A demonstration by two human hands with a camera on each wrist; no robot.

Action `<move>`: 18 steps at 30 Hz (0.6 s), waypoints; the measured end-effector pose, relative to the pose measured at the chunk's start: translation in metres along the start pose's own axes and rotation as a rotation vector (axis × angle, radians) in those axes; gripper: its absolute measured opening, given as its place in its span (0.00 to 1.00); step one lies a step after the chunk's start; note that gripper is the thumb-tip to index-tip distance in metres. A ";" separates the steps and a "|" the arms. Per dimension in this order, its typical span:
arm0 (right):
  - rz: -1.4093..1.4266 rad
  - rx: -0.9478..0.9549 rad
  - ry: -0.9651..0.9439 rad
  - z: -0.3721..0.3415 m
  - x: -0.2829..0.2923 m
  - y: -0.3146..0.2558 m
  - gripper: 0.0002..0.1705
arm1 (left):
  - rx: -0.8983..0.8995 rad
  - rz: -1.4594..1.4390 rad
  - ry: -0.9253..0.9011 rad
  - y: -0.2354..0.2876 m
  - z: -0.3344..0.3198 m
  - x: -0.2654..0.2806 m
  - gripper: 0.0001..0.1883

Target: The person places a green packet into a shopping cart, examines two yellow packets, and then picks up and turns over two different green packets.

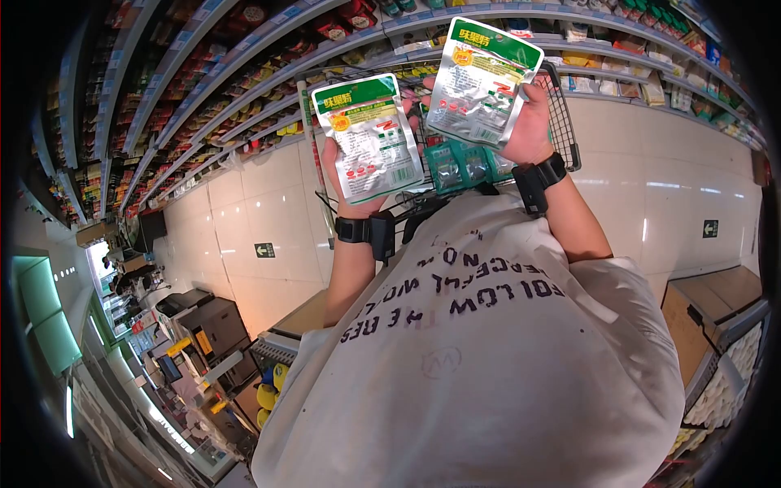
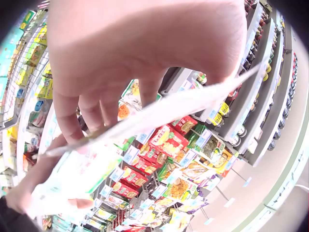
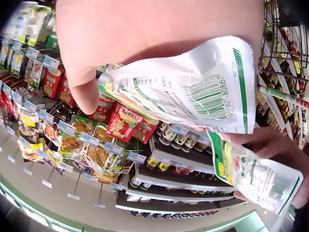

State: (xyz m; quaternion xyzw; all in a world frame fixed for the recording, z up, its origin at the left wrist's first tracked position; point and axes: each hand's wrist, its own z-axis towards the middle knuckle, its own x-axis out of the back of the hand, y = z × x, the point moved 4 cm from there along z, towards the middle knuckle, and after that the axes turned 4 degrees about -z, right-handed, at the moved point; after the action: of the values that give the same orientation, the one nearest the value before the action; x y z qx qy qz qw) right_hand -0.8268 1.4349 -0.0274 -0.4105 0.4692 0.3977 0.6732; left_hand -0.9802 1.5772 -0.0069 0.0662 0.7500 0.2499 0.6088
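Observation:
My left hand (image 1: 358,208) grips a silver foil pouch (image 1: 370,142) with a green top band, thumb at one side and fingertips at the other. A matching pouch (image 1: 482,85) is held by my right hand (image 1: 530,130), thumb along its right edge. Both pouches stand side by side with printed text and barcodes towards me, the right one slightly higher and tilted. In the left wrist view, the left pouch (image 2: 164,113) shows as a bright edge under the palm. The right wrist view shows the right pouch (image 3: 203,89) close up, its barcode end outward.
A wire shopping cart (image 1: 565,122) stands in front of me, with teal packs (image 1: 460,167) in it. Stocked shelves (image 1: 244,73) curve around ahead and left. Red and other packets (image 3: 125,121) hang on hooks. Brown boxes (image 1: 708,325) stand behind at the right.

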 end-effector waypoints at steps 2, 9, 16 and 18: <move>0.059 -0.012 0.087 -0.005 0.016 0.003 0.48 | 0.016 -0.037 -0.022 -0.001 0.000 -0.012 0.51; 0.069 -0.087 0.212 -0.007 0.028 0.025 0.40 | 0.038 0.020 -0.017 0.001 0.001 -0.045 0.53; -0.042 -0.027 0.358 -0.024 0.025 0.022 0.36 | 0.109 0.168 0.066 -0.018 0.011 -0.041 0.52; -0.068 -0.032 0.400 -0.027 0.027 0.020 0.35 | 0.148 0.107 0.096 -0.022 0.016 -0.036 0.52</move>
State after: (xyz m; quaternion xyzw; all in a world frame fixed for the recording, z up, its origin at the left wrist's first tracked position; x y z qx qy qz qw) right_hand -0.8472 1.4210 -0.0633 -0.5076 0.5730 0.2929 0.5728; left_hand -0.9521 1.5486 0.0124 0.1388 0.7901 0.2291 0.5514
